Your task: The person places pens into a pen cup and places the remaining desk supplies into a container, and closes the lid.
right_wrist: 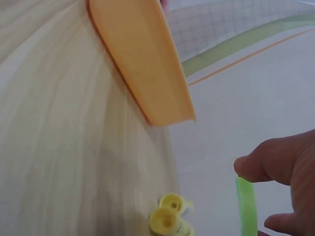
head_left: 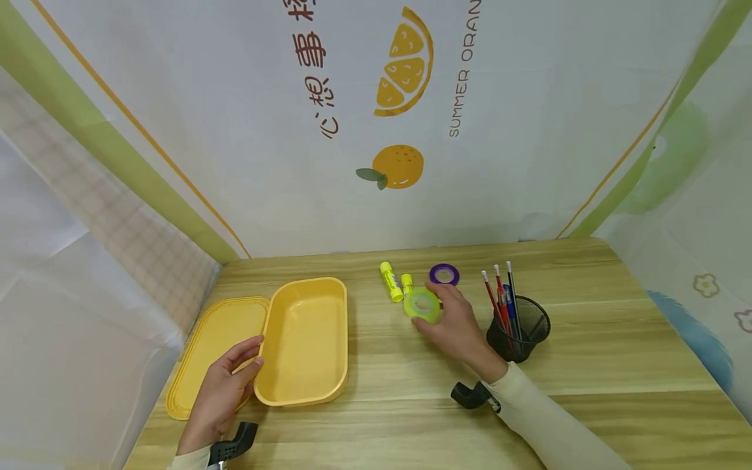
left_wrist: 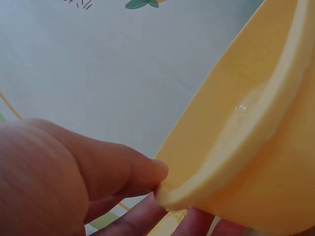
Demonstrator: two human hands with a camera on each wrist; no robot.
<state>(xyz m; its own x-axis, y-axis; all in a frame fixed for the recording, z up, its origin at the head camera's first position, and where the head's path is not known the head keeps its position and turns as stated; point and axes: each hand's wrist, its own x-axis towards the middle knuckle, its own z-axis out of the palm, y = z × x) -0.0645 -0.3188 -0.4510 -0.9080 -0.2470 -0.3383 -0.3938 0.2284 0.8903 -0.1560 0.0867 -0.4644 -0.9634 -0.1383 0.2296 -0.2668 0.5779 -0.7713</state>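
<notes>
"Pinching the rim of the yellow box (head_left: 308, 346), is that what the left hand (head_left: 223, 391) does?"

"Yes. The left wrist view shows its thumb on the rim's corner, with other fingers underneath."

"What about the right hand (head_left: 455, 323)?"

"It grips the green tape roll (head_left: 422, 316) by the edge, between thumb and fingers. In the right wrist view the roll appears apart from the desk (head_left: 399, 405), raised over it, to the right of the box in the head view."

"So what is closest to that roll?"

"Two yellow glue sticks (head_left: 391, 282), just beyond it; the roll partly overlaps one of them in the head view. A purple tape roll (head_left: 433, 275) lies near the right hand's fingertips, on the far side."

"And by the left hand?"

"A flat yellow lid (head_left: 223, 326), to the left of the box, partly hidden by that hand."

"Further out?"

"To the right of the right hand stands a black mesh cup (head_left: 510, 351) holding pencils and pens (head_left: 514, 300). Behind the desk hangs a white cloth (head_left: 294, 196), printed with an orange, an orange slice and lettering."
</notes>
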